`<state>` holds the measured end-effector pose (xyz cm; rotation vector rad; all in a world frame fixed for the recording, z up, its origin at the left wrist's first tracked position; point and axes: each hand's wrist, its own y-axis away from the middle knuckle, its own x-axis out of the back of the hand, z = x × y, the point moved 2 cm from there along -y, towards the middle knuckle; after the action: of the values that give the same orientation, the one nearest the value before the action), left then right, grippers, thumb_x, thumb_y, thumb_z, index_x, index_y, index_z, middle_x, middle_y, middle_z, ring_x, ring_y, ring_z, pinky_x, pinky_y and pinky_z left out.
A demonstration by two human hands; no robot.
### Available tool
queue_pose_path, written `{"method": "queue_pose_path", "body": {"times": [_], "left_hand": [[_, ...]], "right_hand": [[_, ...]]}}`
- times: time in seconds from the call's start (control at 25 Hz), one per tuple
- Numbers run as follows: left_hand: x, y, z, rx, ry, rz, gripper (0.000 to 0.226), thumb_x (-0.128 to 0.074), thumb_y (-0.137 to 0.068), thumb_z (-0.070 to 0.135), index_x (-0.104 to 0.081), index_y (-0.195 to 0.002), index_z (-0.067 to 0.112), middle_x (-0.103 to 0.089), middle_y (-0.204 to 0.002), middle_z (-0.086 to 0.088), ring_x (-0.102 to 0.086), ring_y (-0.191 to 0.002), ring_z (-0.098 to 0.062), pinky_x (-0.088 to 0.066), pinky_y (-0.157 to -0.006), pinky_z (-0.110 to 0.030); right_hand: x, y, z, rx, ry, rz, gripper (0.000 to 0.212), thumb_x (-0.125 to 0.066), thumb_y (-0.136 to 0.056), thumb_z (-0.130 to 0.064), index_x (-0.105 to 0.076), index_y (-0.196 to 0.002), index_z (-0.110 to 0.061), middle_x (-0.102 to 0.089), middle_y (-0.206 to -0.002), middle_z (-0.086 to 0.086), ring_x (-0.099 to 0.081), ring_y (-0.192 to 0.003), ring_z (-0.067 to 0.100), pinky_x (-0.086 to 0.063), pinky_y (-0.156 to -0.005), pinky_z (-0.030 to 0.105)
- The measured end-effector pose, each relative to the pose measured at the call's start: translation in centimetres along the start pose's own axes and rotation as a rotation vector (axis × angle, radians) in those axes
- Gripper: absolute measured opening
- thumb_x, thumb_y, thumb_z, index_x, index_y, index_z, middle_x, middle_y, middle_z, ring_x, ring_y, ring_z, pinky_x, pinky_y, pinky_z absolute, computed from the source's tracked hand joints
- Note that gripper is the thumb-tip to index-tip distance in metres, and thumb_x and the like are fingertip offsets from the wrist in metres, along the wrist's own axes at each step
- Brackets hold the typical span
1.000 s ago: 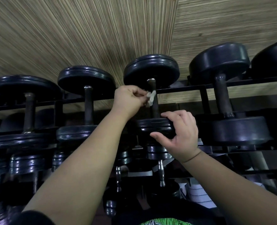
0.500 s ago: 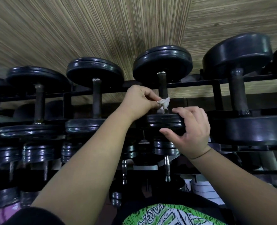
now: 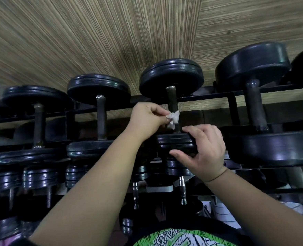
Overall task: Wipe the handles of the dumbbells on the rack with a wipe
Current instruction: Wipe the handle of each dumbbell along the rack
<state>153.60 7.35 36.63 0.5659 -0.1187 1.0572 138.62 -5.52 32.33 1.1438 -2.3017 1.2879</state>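
Striped wood-grain panelling [image 3: 93,41] backs a black steel rack [image 3: 209,98] loaded with dumbbells. Nearest the camera, a green patterned shirt [image 3: 173,237] shows at the bottom edge. Beyond it, the rack's lower tiers hold smaller dumbbells [image 3: 181,189] with chrome handles. On the top tier, the person's right hand [image 3: 204,153] grips the near plate of the middle dumbbell [image 3: 172,142], thumb below and fingers curled over the rim. Just past it, the left hand [image 3: 147,119] pinches a crumpled white wipe [image 3: 173,118] against the lower part of that dumbbell's dark handle [image 3: 171,98]. The hands are apart, each closed on its own thing. A similar dumbbell [image 3: 101,118] sits left of the middle dumbbell, and a thicker one [image 3: 257,110] sits right of it.
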Motion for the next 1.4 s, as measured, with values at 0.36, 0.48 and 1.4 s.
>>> {"method": "queue_pose_path", "body": {"times": [0.36,0.48,1.4], "left_hand": [[-0.2,-0.3,1.8,0.122,-0.066,-0.027,0.015,-0.084,-0.078,-0.006,-0.078,-0.084,0.007,-0.077,-0.081,-0.005,-0.074,-0.074,-0.017,-0.060,-0.063,-0.020],[-0.1,1.0,1.2,0.120,-0.208,-0.049,0.016,-0.088,-0.075,0.002,-0.083,-0.081,0.015,-0.081,-0.081,-0.004,-0.079,-0.081,-0.019,-0.064,-0.078,-0.030],[1.7,2.4,3.8,-0.243,0.015,0.121,0.029,-0.079,-0.088,0.001,-0.080,-0.080,0.029,-0.080,-0.087,-0.003,-0.079,-0.088,-0.022,-0.066,-0.086,-0.043]], "right_hand": [[0.0,0.0,0.0,-0.047,0.017,-0.057,0.066,-0.056,-0.086,-0.077,-0.057,-0.120,-0.021,-0.065,-0.095,0.007,-0.060,-0.085,0.023,-0.050,-0.073,0.044],[0.1,0.0,-0.1,-0.058,0.020,-0.068,0.066,-0.055,-0.086,-0.078,-0.057,-0.121,-0.023,-0.065,-0.095,0.006,-0.060,-0.085,0.023,-0.050,-0.074,0.043],[5.2,-5.0,-1.3,-0.623,-0.584,-0.297,0.037,-0.072,-0.095,-0.024,-0.065,-0.132,-0.022,-0.067,-0.123,-0.004,-0.066,-0.103,0.004,-0.056,-0.098,0.036]]}}
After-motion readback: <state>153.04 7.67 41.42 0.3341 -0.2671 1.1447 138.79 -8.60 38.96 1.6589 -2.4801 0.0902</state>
